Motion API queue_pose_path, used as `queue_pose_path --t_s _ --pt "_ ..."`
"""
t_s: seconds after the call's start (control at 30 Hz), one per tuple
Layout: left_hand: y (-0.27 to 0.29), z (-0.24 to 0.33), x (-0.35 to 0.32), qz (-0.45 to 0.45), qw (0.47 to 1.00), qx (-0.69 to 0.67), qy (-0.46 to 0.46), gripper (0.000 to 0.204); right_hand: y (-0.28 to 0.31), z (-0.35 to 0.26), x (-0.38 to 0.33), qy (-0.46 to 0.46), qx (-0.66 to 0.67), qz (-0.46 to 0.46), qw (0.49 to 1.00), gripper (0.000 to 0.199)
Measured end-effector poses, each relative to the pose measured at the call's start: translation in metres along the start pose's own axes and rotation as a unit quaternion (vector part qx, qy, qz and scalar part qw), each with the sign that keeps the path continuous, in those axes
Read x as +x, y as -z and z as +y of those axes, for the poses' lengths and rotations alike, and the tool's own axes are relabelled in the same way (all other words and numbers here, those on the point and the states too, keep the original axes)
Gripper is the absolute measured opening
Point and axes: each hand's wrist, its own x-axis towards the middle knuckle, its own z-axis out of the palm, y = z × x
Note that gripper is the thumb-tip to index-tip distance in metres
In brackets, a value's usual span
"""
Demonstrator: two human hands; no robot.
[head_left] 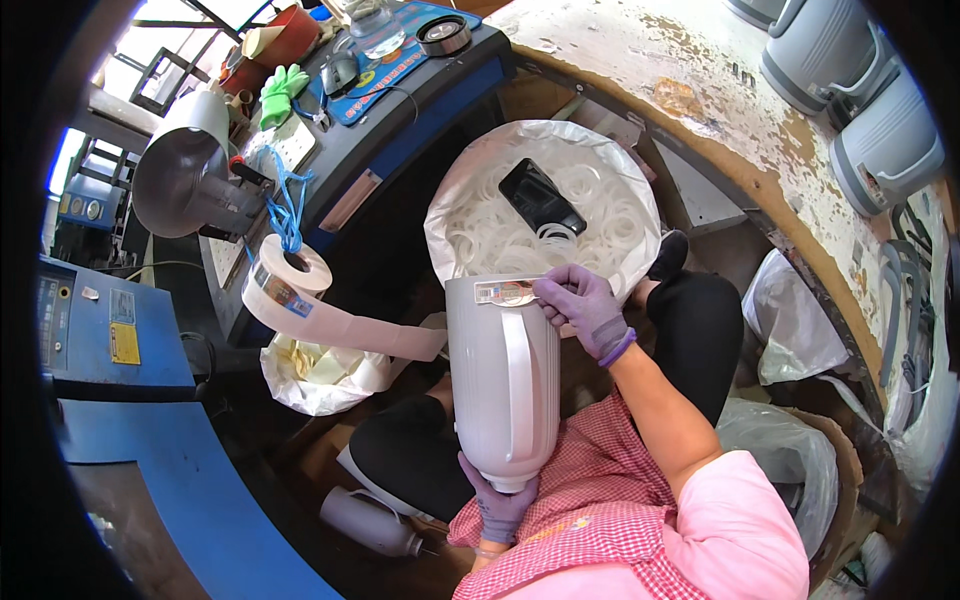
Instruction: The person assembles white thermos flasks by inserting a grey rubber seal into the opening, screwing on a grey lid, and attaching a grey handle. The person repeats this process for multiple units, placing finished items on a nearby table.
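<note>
A grey plastic thermos jug body [473, 385] with a long side handle rests in my lap, its wide end pointing away from me. My left hand [497, 505], in a purple glove, is closed around its narrow end from below. At the wide end, just beyond the handle, lies a small printed label [503, 292]. The gloved thumb and fingertips of my right hand [585, 308] pinch the label's right end against the jug. Left of the jug, a roll of labels [290, 275] hangs with its pale backing strip trailing toward the jug.
Beyond the jug, a white sack [440, 215] holds many translucent rings and a black phone [542, 195]. More grey jugs [820, 55] stand on the worn table [620, 40] at right. Another grey jug [370, 522] lies low at left, near blue machinery [120, 340]. Green gloves [283, 95] lie on the desk.
</note>
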Motion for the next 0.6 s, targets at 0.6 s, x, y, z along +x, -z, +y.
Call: queue_pose_path --t_s 0.6 --pt "0.004 -0.010 -0.007 0.014 0.998 -0.054 -0.014 0.122 -0.049 -0.091 0.039 0.025 -0.608 -0.190 0.770 0.044"
